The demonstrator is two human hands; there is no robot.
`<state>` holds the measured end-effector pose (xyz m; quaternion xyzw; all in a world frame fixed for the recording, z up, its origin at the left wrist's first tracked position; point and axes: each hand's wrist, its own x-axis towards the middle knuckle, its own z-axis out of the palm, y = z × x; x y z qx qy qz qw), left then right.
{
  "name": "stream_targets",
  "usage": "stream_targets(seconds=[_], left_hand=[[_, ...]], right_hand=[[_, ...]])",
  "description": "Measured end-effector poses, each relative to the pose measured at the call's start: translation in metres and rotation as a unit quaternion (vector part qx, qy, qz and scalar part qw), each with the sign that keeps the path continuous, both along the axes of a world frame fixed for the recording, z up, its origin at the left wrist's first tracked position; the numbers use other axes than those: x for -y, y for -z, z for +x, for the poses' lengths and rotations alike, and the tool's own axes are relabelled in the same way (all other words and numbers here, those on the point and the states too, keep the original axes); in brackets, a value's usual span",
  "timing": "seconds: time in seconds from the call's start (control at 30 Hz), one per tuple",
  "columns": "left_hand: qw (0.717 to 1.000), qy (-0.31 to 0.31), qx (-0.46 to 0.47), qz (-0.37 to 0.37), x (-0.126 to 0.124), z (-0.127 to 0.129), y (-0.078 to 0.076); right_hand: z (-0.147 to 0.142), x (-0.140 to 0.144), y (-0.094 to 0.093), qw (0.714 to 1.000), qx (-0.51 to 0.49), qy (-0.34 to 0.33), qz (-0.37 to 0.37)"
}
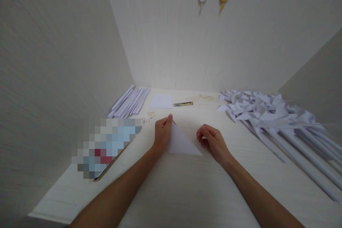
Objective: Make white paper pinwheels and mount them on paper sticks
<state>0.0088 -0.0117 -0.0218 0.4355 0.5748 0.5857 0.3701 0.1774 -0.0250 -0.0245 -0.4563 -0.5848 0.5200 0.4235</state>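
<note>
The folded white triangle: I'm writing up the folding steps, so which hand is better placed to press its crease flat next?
Probably the left hand: it already lies on the folded paper triangle, along its left edge. The right hand is curled just off the right corner, seemingly not on the sheet.

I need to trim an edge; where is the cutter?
In the head view, the cutter lies at the table's far edge, centre, just right of the small white sheet.

Folded paper [181, 142] between hands – scissors [183, 104] behind, pinwheels [267, 110] right.
</note>
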Motion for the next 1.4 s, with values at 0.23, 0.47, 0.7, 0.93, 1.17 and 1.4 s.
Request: stream_targets(seconds=[0.23, 0.47, 0.7, 0.93, 1.17, 1.4], left_hand=[[1.0, 0.025, 0.006, -0.003, 0.004, 0.011, -0.005], [0.989, -0.031, 0.142, 0.023, -0.01, -0.008, -0.003], [0.945, 0.186, 0.258, -0.083, -0.004, 0.0, -0.007], [0.909, 0.298, 0.281, -0.085, 0.0, -0.001, -0.014], [0.916, 0.298, 0.26, -0.064, 0.003, -0.003, -0.016], [0.92, 0.293, 0.255, -0.056, 0.003, -0.003, -0.013]], right_hand=[[-0.007, 0.004, -0.006, 0.971, 0.153, -0.173, 0.054], [-0.004, 0.003, -0.007, 0.981, 0.134, -0.134, 0.043], [-0.003, -0.002, -0.002, 0.992, 0.079, -0.097, 0.015], [-0.003, -0.004, -0.002, 0.992, 0.078, -0.103, 0.019], [-0.003, 0.0, -0.002, 0.987, 0.105, -0.119, 0.023], [-0.008, 0.002, -0.005, 0.977, 0.166, -0.122, 0.058]])
